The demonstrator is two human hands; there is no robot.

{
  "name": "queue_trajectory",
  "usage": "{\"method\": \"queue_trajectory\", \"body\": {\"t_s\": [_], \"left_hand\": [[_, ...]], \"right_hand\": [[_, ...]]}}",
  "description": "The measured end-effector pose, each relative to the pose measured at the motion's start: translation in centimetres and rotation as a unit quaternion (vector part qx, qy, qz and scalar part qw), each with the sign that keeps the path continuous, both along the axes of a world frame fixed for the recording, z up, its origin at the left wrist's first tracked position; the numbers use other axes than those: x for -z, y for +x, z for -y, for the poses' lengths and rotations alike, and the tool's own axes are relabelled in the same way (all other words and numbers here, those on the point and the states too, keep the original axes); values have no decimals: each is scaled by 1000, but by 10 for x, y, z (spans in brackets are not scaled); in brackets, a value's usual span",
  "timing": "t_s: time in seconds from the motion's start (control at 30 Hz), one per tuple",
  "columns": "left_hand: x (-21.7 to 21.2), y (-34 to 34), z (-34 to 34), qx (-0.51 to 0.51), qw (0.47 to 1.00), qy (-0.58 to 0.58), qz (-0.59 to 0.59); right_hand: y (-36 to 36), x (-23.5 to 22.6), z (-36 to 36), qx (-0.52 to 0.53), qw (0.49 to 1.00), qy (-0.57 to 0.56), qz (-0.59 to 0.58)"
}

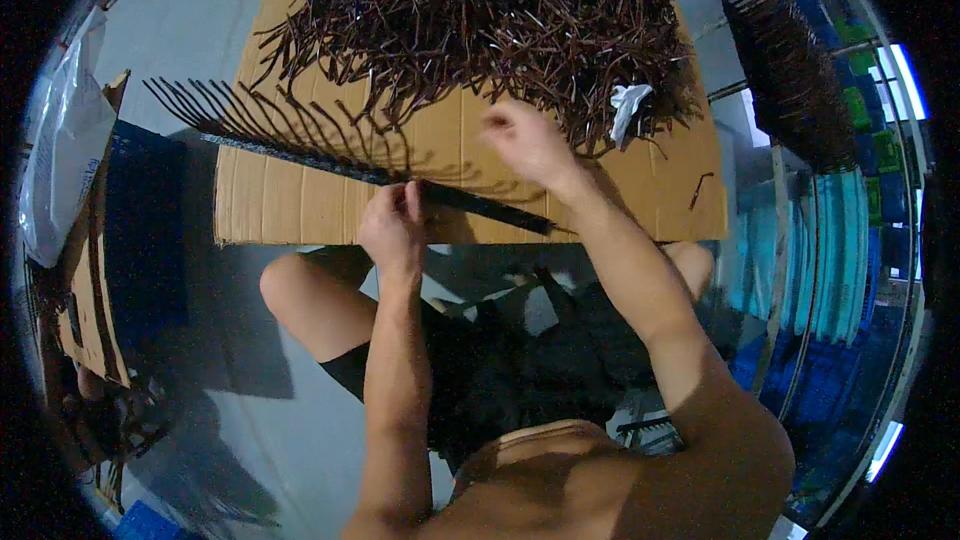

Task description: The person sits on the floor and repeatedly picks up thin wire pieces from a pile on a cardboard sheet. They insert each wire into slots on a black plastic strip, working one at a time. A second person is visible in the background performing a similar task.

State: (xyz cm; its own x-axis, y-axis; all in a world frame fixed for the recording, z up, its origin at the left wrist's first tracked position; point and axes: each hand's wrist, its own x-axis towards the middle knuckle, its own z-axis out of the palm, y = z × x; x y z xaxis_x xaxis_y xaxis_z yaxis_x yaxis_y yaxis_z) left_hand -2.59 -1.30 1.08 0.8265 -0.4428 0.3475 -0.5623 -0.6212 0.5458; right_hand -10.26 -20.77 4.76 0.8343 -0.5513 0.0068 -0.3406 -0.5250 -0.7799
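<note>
My left hand (392, 228) pinches a long black strip (485, 208) near its middle, thumb and fingers closed on its edge. From the strip's left half rises a row of thin, dark, curved rods (290, 130), side by side like a comb; the right half is bare. My right hand (532, 145) is above the cardboard, between the strip and a big heap of loose, bent dark brown rods (480, 25). Its fingers are curled together and a little blurred; whatever they may hold cannot be made out.
The cardboard surface (330, 218) lies before my knees. A crumpled white piece (628, 112) rests by the heap, and a lone bent rod (700, 190) lies at right. Beyond are a dark bristly stack (785, 75), teal sheets (800, 255) and a clear plastic bag (68, 155) at far left.
</note>
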Motion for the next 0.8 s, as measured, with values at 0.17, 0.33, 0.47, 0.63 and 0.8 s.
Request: {"method": "queue_trajectory", "body": {"t_s": [0.17,0.33,0.47,0.63,0.8], "left_hand": [[3,3,2,17,988,-123,-94],[12,-2,3,56,987,-120,-89],[9,4,0,48,989,-88,-112],[6,2,-3,34,988,-101,-111],[14,9,1,39,986,-120,-113]], "right_hand": [[-27,29,64,112,953,-209,-187],[-10,43,52,92,967,-188,-148],[2,29,16,8,994,-31,-101],[1,27,48,-113,955,-229,-151],[2,32,50,-282,871,-385,-116]]}}
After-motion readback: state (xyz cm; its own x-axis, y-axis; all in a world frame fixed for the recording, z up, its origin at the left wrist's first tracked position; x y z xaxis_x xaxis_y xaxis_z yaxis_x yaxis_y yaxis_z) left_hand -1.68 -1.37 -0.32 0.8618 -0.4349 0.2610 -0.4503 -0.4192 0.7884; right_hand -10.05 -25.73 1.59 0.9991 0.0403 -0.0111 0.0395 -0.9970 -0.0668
